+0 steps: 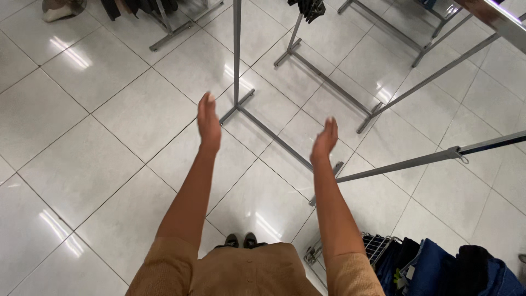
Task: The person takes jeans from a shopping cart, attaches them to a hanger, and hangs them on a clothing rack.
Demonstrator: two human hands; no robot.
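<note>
Glossy pale floor tiles (82,164) fill the view, crossed by thin dark grout lines and streaked with reflections of ceiling lights.

Hands: both are raised over the floor, arms bare to above the elbow, tan sleeves at the shoulders. Left hand (208,121) is flat, fingers straight and together, palm turned inward toward the right. Right hand (325,141) is likewise uncurled, fingers together, palm turned inward toward the left. Palms face each other with a clear gap between them; neither hand holds or touches anything.

Nearest thing: an empty metal clothes rack (237,66), its upright post rising between and just beyond the hands, with its base bar running along the floor from below the left hand toward the near right. Left hand appears just beside the foot of the post in the frame; contact is not seen, the hand being above the floor.

Further out: a second rack bar (433,158) slants in from the right edge, ending near the right forearm. A wire basket (378,246) sits at near right beside dark blue and black garments (438,268). More bare rack frames (323,71) stand at far centre and far right. Dark clothes hang on a rack (137,8) at far left. Toes of dark shoes (241,240) show below, near centre.
</note>
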